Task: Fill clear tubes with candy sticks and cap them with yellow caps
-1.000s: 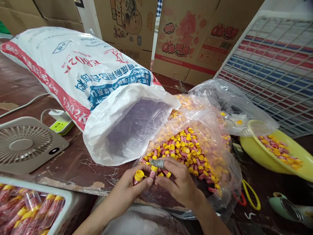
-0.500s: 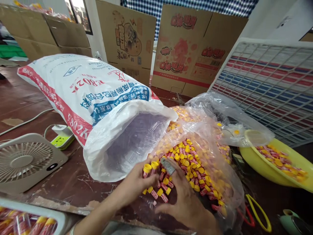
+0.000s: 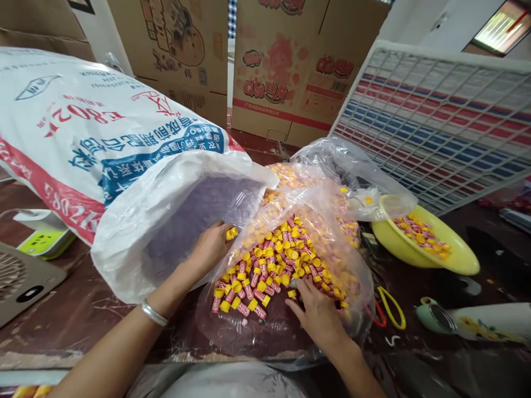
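At the mouth of the white woven sack point(image 3: 174, 221), my left hand point(image 3: 211, 246) is closed on small yellow-capped tubes point(image 3: 231, 233), whose caps stick out past the fingertips. Many red-and-white tubes with yellow caps point(image 3: 265, 265) lie heaped in a clear plastic bag point(image 3: 265, 337) that is spread open on the table. My right hand point(image 3: 317, 312) rests at the right front of the heap with thumb and forefinger apart. One yellow-capped tube point(image 3: 291, 294) lies by those fingertips. A grey wrap shows on a right finger.
A yellow basin point(image 3: 431, 260) of similar tubes stands right, near yellow-handled scissors point(image 3: 392, 309) and a green-mouthed flask point(image 3: 435, 315). A white wire rack point(image 3: 415, 127) leans behind. Cardboard boxes point(image 3: 274, 77) line the back. A fan point(image 3: 20, 282) and power strip point(image 3: 45, 240) sit left.
My left hand has moved up and left from the heap to the sack mouth, carrying tubes. The right hand stays at the heap with fingers drawn closer together. The view has shifted.
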`<control>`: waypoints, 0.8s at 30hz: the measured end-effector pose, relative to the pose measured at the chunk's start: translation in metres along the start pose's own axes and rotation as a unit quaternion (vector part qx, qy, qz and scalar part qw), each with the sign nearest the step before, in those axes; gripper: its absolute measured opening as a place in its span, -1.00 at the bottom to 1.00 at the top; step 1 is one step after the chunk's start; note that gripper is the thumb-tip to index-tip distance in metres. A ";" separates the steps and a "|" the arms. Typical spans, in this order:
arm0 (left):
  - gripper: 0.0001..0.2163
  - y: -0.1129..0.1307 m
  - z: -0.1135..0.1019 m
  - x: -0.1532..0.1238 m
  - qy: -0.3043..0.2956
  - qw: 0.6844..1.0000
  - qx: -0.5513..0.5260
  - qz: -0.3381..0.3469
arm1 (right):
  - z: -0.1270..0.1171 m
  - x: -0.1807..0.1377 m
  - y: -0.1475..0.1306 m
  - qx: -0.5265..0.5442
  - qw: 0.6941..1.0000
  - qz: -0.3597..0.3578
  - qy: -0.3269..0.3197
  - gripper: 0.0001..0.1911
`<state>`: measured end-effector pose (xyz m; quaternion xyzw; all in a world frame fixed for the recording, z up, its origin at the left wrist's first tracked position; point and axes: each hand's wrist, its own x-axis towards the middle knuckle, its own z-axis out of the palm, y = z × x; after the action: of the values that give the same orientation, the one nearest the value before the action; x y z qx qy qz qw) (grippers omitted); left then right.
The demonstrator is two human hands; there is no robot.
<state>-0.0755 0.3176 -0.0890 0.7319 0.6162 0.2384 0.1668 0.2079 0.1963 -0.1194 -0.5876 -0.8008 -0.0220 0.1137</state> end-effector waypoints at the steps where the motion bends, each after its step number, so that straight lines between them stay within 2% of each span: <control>1: -0.84 -0.001 -0.002 -0.002 0.003 1.000 -0.010 -0.004 | 0.004 0.000 -0.001 0.009 1.000 -0.005 0.011 -0.78; 4: -0.79 -0.002 -0.017 -0.018 0.031 0.998 -0.041 -0.023 | 0.006 0.003 -0.001 0.110 0.992 -0.003 0.053 -0.88; 5: -0.77 0.000 -0.024 -0.027 0.044 0.996 -0.072 -0.029 | 0.002 0.005 -0.003 0.171 0.983 0.008 0.072 -0.91; 7: -0.71 0.008 -0.036 -0.050 0.047 0.981 -0.183 -0.038 | -0.008 0.011 -0.010 0.312 0.942 0.038 0.118 -0.93; 10: -0.70 0.029 -0.045 -0.089 -0.040 0.925 -0.373 -0.055 | -0.029 0.025 -0.033 0.479 0.858 0.055 0.174 -0.83; 12: -0.71 0.044 -0.044 -0.109 -0.114 0.890 -0.437 -0.067 | -0.039 0.034 -0.050 0.528 0.826 0.034 0.194 -0.81; 14: -0.70 0.054 -0.039 -0.123 -0.146 0.867 -0.470 -0.075 | -0.044 0.041 -0.063 0.533 0.824 0.000 0.192 -0.82; 16: -0.70 0.058 -0.033 -0.132 -0.143 0.859 -0.484 -0.081 | -0.044 0.045 -0.070 0.521 0.835 -0.029 0.175 -0.84; 21: -0.69 0.056 -0.024 -0.139 -0.159 0.826 -0.533 -0.093 | -0.040 0.045 -0.074 0.507 0.844 -0.054 0.165 -0.82; 24: -0.71 0.057 -0.020 -0.141 -0.154 0.793 -0.580 -0.102 | -0.044 0.043 -0.076 0.485 0.858 -0.105 0.129 -0.87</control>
<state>-0.0577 0.1680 -0.0614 0.4581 0.3993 0.4170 0.6760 0.1310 0.2058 -0.0599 -0.3624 -0.7450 0.2820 0.4840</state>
